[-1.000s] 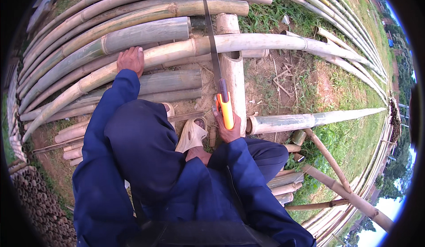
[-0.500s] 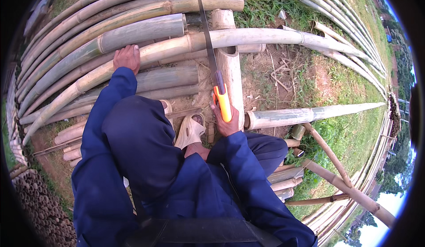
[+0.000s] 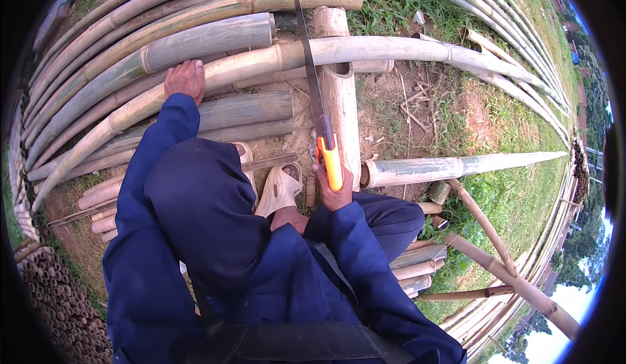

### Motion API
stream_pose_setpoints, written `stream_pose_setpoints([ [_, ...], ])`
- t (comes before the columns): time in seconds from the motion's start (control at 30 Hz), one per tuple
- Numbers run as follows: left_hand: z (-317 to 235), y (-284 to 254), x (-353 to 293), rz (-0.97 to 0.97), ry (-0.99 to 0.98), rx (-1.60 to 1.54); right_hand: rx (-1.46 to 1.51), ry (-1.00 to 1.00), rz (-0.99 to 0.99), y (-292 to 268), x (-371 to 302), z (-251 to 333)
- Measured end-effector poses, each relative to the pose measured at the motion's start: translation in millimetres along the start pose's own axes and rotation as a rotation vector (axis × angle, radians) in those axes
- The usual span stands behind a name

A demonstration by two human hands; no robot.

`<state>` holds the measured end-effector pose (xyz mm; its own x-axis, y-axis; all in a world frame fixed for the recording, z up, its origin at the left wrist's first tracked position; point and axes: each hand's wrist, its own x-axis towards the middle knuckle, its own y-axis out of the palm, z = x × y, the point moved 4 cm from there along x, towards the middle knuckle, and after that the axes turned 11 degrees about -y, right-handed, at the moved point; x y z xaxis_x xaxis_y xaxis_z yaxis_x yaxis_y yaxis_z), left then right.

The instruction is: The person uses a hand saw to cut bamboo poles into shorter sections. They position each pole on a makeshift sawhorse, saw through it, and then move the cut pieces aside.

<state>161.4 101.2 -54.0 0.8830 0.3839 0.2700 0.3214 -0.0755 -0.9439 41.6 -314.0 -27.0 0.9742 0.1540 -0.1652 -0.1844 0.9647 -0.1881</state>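
Observation:
My left hand [image 3: 184,79] presses flat on a long pale bamboo pole [image 3: 391,50] that runs across the pile. My right hand [image 3: 331,188] grips the orange handle of a hand saw [image 3: 312,71]. The saw's long dark blade lies across that pole, just right of a node. Under the pole stands a short thick bamboo log [image 3: 340,97] as a rest. My foot in a beige clog [image 3: 279,188] sits beside the log's near end.
Many long bamboo poles [image 3: 163,31] lie stacked at the left and top. A pointed cut piece [image 3: 456,166] lies to the right on grass. More poles [image 3: 508,38] run along the right rim. Short cut ends [image 3: 52,299] are stacked at the lower left.
The saw has slid forward across the pole, and my right hand has moved up with it. My left hand has stayed on the pole.

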Motion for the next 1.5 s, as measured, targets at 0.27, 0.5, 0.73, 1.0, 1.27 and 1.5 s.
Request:
stream_pose_setpoints([
  [0.27, -10.9, -7.3, 6.3, -0.038, 0.008, -0.009, -0.068, -0.055, -0.023, -14.7, -23.4, -17.0],
  [0.5, 5.0, 1.8, 3.9, -0.061, 0.026, -0.029, -0.032, -0.078, -0.014, -8.8, -25.2, 14.0],
  [0.73, -14.3, -9.6, 9.4, -0.071, 0.021, -0.029, -0.108, 0.023, 0.017, -21.2, -36.3, -27.6],
  [1.0, -7.3, -10.4, 8.1, -0.085, 0.036, -0.01, -0.034, -0.015, -0.011, -16.5, -70.0, 3.8],
  [1.27, -15.7, -10.1, 4.2, -0.044, 0.035, -0.039, -0.084, -0.036, -0.016, -7.8, -13.4, -31.8],
  [1.5, -9.6, -32.9, 6.2, 0.234, 0.21, 0.019, -0.011, -0.074, 0.02, -15.0, -5.9, 0.8],
])
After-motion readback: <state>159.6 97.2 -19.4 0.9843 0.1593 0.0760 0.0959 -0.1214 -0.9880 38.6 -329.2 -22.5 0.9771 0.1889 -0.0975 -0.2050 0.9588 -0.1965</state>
